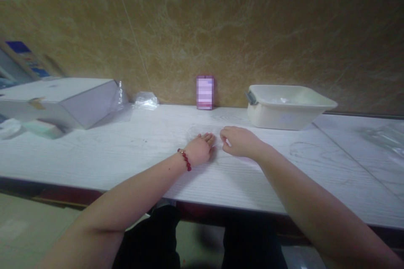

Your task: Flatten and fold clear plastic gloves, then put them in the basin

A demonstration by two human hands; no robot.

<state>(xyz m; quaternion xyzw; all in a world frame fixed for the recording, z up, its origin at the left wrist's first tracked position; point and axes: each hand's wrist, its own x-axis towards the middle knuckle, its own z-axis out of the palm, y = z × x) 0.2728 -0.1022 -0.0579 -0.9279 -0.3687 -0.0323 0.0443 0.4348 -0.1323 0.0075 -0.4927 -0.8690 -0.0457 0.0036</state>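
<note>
Your left hand lies flattened, fingers extended, over thin, clear plastic film on the wood-grained white table. Your right hand curls beside it; whether it pinches film, you can't tell. Beyond sits a smooth, tapered cream tub.

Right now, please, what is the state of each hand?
Left hand: open, palm down on the plastic.
Right hand: curled beside the plastic; whether it pinches any cannot be told.
</note>
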